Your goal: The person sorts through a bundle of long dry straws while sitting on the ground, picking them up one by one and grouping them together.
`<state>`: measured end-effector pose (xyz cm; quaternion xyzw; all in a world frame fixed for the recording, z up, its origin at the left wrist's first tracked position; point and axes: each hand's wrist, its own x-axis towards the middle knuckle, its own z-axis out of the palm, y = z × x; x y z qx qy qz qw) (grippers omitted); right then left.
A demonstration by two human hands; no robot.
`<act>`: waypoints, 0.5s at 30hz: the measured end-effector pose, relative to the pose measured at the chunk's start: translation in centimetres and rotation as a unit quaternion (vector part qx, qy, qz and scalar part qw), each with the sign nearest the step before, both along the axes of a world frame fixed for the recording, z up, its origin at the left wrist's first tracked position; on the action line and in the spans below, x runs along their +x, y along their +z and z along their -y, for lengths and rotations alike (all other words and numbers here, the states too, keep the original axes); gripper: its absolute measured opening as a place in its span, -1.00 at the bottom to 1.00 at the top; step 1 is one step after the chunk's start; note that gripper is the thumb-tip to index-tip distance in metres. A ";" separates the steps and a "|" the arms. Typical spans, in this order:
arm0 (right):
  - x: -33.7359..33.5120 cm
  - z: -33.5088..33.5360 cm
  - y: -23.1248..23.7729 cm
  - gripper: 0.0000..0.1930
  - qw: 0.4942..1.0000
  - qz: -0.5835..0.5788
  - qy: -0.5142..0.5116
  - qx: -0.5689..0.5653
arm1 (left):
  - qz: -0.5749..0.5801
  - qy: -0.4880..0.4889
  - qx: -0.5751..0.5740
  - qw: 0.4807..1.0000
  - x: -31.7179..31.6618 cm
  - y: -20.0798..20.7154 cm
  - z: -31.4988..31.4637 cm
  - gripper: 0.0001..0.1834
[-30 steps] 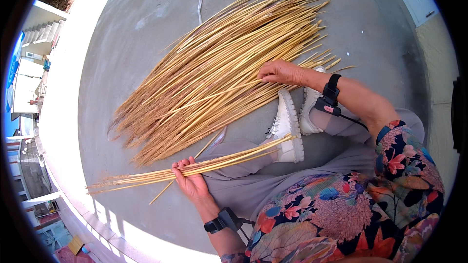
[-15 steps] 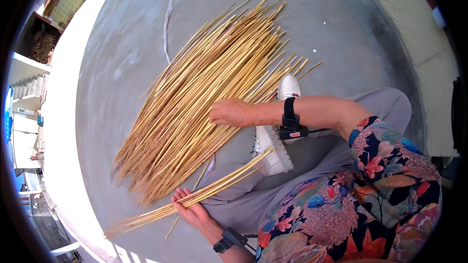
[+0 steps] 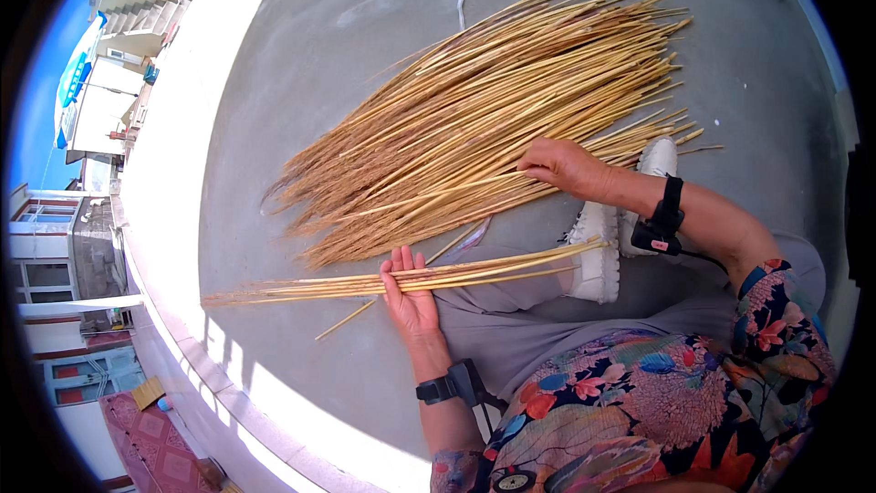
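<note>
Left hand [image 3: 412, 301], in the head view: lies palm up and half open with fingers loosely extended; holds one thin bundle [image 3: 497, 272] of perhaps six stalks, too overlapped for a sure count. Right hand [image 3: 564, 169]: pinches the end of one stalk [image 3: 447, 190] between curled fingertips. Also to count: one big heap [image 3: 493, 100] of stalks, too many to number, beneath and beyond the right hand; one loose stalk [image 3: 345, 320] passing under the left; two white shoes [image 3: 598, 260] near the right; two black wristbands [image 3: 438, 390]. Compared with half a second ago: slants less steeply across the view at the heap; shows the pinched stalk more plainly. Reaches in from the right with the right forearm, knuckles up; comes up from below with the left.
</note>
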<state>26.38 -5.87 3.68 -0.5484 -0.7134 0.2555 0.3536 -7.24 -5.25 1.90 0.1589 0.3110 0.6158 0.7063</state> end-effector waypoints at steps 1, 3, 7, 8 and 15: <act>-0.4 0.0 0.1 -0.85 1.000 -0.007 0.006 -0.019 | 0.000 -0.001 -0.003 1.000 0.0 0.1 0.0 -0.75; -1.1 0.4 0.9 -0.84 0.998 -0.017 0.013 -0.060 | 0.000 0.006 -0.005 1.000 0.0 0.3 0.2 -0.75; -2.2 0.8 1.5 -0.84 0.977 -0.082 0.036 -0.193 | -0.003 0.005 -0.005 1.000 0.2 0.8 0.3 -0.74; -2.2 1.0 1.3 -0.84 0.969 -0.113 0.036 -0.215 | 0.000 0.002 -0.005 1.000 0.4 0.6 0.3 -0.74; -2.7 1.4 -0.1 -0.80 0.920 -0.219 0.057 -0.321 | -0.012 0.016 -0.010 1.000 0.7 0.3 0.0 -0.67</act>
